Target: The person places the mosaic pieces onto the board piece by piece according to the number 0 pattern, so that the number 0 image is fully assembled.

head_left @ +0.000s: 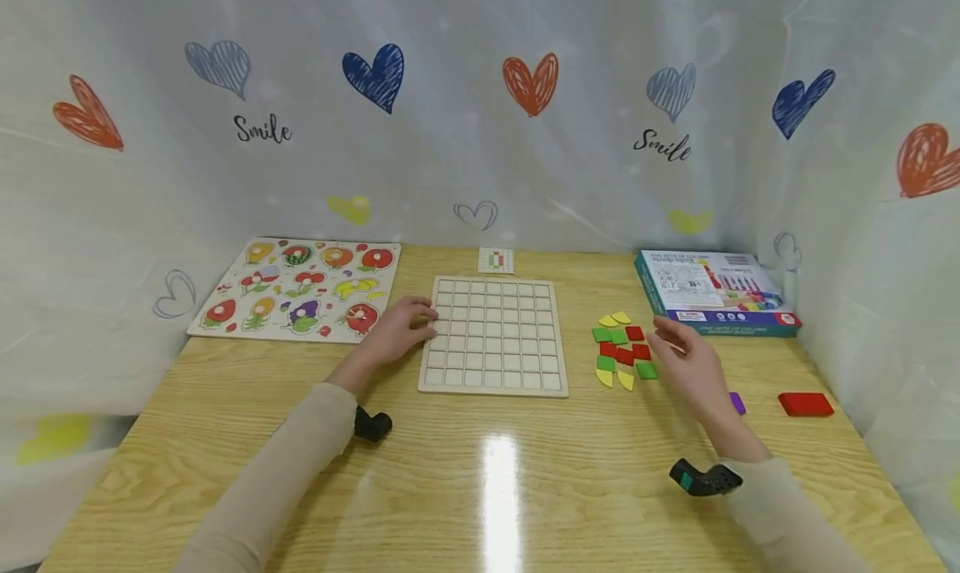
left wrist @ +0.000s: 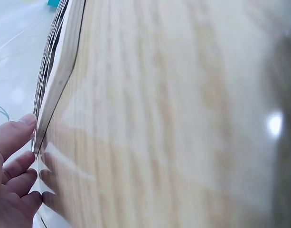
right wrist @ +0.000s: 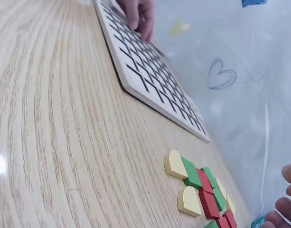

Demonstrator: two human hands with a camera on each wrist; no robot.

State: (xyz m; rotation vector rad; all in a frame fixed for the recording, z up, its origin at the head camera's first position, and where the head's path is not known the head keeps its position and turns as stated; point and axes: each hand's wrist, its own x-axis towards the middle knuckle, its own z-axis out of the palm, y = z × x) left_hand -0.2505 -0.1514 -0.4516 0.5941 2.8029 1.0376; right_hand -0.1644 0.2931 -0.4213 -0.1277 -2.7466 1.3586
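Wooden grid board [head_left: 492, 333] mid-bench, every cell bare so far. Left hand [head_left: 401, 327] resting relaxed against its left edge. Right hand [head_left: 686, 365] hovering loose, holding nothing, beside untouched coloured tiles [head_left: 622, 350]. Basically just starting.

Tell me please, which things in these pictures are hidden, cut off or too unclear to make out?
- Right hand: right wrist view cuts it at the edge; only fingertips show.
- Purple piece: head view, partly hidden behind the right wrist.
- Small card: head view, pattern too small to read.
- Box: head view, print too small.
- Grid board: left wrist view, seen edge-on and blurred; cells unreadable.
- Left hand: left wrist view, cut by the frame.
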